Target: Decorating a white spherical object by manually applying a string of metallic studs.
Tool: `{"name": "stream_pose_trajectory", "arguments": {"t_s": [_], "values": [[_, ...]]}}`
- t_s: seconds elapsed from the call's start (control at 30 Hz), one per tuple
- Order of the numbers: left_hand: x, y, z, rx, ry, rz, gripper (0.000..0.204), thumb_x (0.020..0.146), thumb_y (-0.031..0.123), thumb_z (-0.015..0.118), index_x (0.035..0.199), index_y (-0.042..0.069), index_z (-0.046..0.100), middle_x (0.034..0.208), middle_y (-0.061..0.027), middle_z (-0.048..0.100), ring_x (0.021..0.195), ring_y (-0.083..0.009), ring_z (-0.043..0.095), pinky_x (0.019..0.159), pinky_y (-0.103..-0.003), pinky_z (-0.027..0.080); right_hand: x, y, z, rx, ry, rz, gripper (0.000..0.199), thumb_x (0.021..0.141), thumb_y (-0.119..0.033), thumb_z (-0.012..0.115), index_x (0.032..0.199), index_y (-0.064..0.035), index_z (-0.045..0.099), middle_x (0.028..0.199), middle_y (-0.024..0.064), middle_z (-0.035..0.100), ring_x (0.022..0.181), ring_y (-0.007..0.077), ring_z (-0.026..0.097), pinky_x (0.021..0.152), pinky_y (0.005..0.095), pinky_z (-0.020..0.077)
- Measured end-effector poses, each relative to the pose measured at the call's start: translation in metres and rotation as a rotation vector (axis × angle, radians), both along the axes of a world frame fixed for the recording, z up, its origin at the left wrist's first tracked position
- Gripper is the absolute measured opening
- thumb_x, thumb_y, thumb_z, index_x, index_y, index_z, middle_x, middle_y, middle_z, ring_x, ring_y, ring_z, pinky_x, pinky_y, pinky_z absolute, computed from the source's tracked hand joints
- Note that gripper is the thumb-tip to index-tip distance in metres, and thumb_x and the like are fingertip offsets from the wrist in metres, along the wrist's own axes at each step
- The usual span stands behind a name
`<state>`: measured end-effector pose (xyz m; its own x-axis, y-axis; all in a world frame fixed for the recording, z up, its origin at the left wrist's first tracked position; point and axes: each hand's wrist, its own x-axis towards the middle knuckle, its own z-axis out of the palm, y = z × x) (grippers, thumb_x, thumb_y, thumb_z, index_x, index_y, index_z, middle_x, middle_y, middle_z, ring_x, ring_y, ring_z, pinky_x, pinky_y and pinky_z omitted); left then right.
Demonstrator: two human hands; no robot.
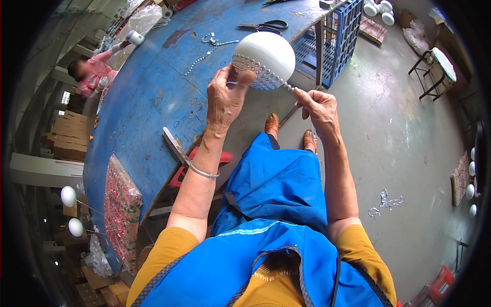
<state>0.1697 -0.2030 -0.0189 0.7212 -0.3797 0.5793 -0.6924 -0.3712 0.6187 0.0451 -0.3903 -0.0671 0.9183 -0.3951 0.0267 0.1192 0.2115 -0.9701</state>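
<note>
A smooth white ball [268, 50] is held up past the table's edge, its lower part wrapped in rows of small silvery beads [250, 70]. My left hand [226, 100] grips it from the left, thumb over the beaded part and some fingers hidden. From the beaded rows a short length of bead string [287, 86] runs to my right hand [319, 106], which pinches it between thumb and forefinger. The other fingers of that hand are curled in.
On the blue table [153, 97] lie scissors [263, 26], a loose bead strand [210, 48] and a bag of red and green pieces [120, 204]. A blue crate [346, 36] stands beyond. Another strand [384, 202] lies on the floor. A co-worker in pink [97, 71] is at far left.
</note>
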Motion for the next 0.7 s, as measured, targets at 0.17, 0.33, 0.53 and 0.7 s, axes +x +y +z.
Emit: {"name": "stream_pose_trajectory", "arguments": {"t_s": [0.17,0.33,0.53,0.7], "values": [[0.011,0.007,-0.002,-0.226,0.432,-0.117,0.076,0.071,0.051,0.077,0.119,-0.003,0.055,0.084,-0.0086,0.066,0.078,-0.011,0.062,0.071,-0.024,0.051,-0.03,-0.001,0.025,-0.117,0.074,0.132,0.03,0.084,-0.028,0.071,0.071,-0.001,0.067,0.062,0.004,0.062,0.049,0.0066,0.053,0.046,0.0215,0.0393],[0.013,0.004,-0.001,-0.343,0.52,-0.188,0.066,0.076,0.045,0.075,0.119,0.0,0.055,0.084,-0.0067,0.066,0.076,-0.0099,0.061,0.07,-0.024,0.051,-0.049,-0.006,0.007,-0.041,0.065,0.133,0.031,0.084,-0.028,0.071,0.071,-0.0003,0.067,0.062,0.0041,0.062,0.049,0.0071,0.053,0.048,0.0224,0.0409],[0.011,0.0,-0.006,-0.352,0.209,-0.025,0.043,0.08,0.036,0.074,0.103,0.001,0.064,0.086,-0.0035,0.067,0.07,-0.0088,0.061,0.066,-0.024,0.05,-0.031,-0.015,-0.006,-0.088,0.053,0.031,0.03,0.086,-0.026,0.069,0.072,-0.0001,0.068,0.063,0.0038,0.063,0.048,0.0076,0.053,0.05,0.0227,0.0431],[0.012,-0.001,-0.006,-0.402,0.212,0.005,0.037,0.08,0.034,0.074,0.095,0.001,0.067,0.085,-0.0024,0.068,0.07,-0.0084,0.061,0.067,-0.024,0.05,-0.054,-0.011,0.045,-0.11,-0.108,0.038,0.029,0.086,-0.026,0.069,0.072,-0.0015,0.068,0.063,0.0035,0.063,0.048,0.0071,0.052,0.052,0.0219,0.0433]]}}
